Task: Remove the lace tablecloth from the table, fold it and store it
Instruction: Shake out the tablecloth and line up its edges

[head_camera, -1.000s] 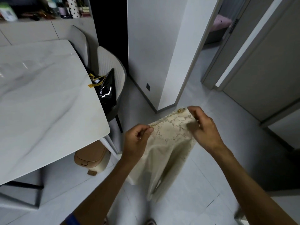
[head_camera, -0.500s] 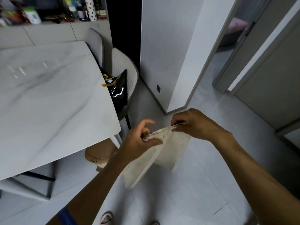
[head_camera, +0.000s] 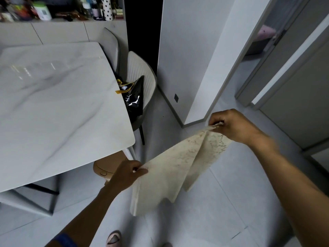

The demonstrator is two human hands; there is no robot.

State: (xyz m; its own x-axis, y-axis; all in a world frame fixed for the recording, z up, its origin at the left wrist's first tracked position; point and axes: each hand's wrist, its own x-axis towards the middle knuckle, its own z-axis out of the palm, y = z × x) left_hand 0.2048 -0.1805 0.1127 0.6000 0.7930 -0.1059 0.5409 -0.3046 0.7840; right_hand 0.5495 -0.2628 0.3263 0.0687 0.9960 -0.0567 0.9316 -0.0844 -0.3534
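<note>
I hold the lace tablecloth (head_camera: 179, 168) off the table, stretched in the air between my two hands above the grey floor (head_camera: 222, 207). My left hand (head_camera: 127, 174) sits at about seven o'clock from the middle of the view, its thumb and curled fingers pinching one end of the cloth's upper edge. My right hand (head_camera: 235, 126) is up at about three o'clock, fingers curled tight round the other end, where the lace bunches into a narrow point. The hands are well apart, so the upper edge runs taut on a slant from the left hand up to the right.

The cloth is already doubled over: layered cream panels hang below that edge, their lower corners pointing toward six o'clock, clear of the floor. The lace pattern shows most plainly near my right hand.

The marble table (head_camera: 58, 111) fills the view from nine to eleven o'clock, its glossy top bare of the cloth. Beyond its far corner, at about twelve o'clock, a white chair (head_camera: 140, 72) holds a black bag (head_camera: 136, 98) with a yellow tag. A tan bin (head_camera: 106, 165) stands under the table's near corner, just behind my left hand. At six o'clock the toe of my slipper (head_camera: 114, 238) shows on the floor. A cluttered shelf (head_camera: 58, 10) runs along the top at eleven o'clock.
</note>
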